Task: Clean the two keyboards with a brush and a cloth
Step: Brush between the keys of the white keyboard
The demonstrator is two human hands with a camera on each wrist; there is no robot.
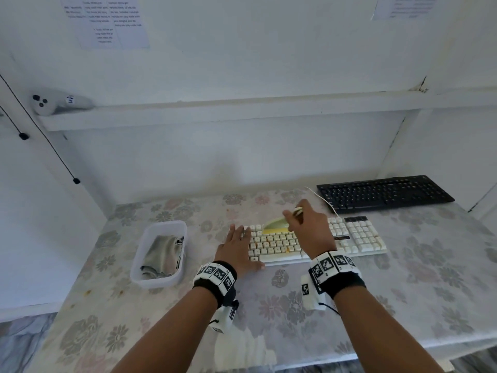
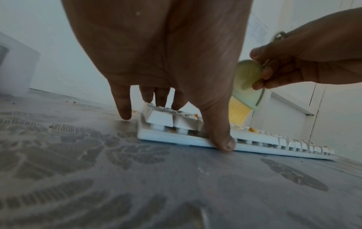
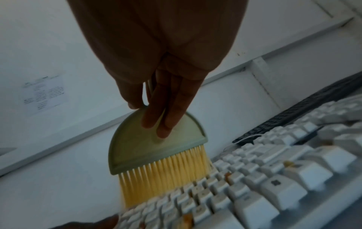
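Observation:
A white keyboard [image 1: 357,238] [image 2: 274,139] [image 3: 274,178] with orange crumbs lies mid-table. My left hand [image 1: 238,244] [image 2: 172,93] rests flat on its left end, fingers straight, thumb against the front edge. My right hand [image 1: 306,224] [image 2: 305,62] [image 3: 156,100] grips a pale green brush [image 1: 277,224] [image 2: 245,83] [image 3: 154,144], its yellow bristles touching the upper left key rows. A black keyboard [image 1: 384,193] [image 3: 305,111] lies at the back right. A grey cloth [image 1: 164,251] sits in a clear tub [image 1: 150,281] on the left.
A floral tablecloth [image 1: 282,305] covers the table, with crumbs near the white keyboard's left end. A white cable [image 1: 322,199] runs back from that keyboard. Above is a shelf [image 1: 242,114] carrying a white controller [image 1: 57,102]. A black cord [image 1: 40,125] hangs at left.

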